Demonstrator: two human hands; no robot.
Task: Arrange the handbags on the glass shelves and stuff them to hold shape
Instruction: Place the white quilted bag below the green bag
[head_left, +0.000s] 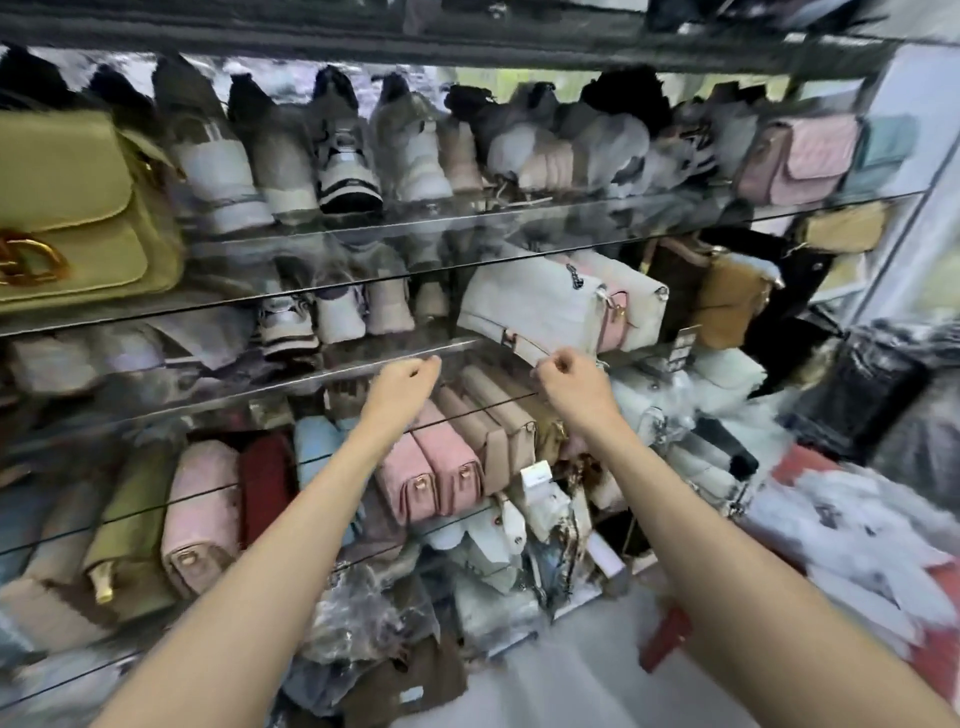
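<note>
A white handbag (524, 306) with a pink bag (615, 317) pressed against it lies on a middle glass shelf (363, 364). My left hand (410, 376) has its fingers curled and sits at that shelf's front edge. My right hand (569, 371) is curled into a loose fist just under the white handbag's lower corner. The blur shows nothing held in either hand. On the shelf below, between my forearms, stand two pink bags (431, 467) and beige ones (493, 415). A large olive-green handbag (72, 208) with a gold clasp sits upper left.
Sneakers (343, 156) fill the upper shelf, ending in a pink quilted bag (800, 156). Lower left hold a pink bag (200, 514), a dark red one (265, 483) and an olive one (124, 525). Plastic-wrapped goods (857, 530) pile up on the right, with wrapped bags on the floor (374, 623).
</note>
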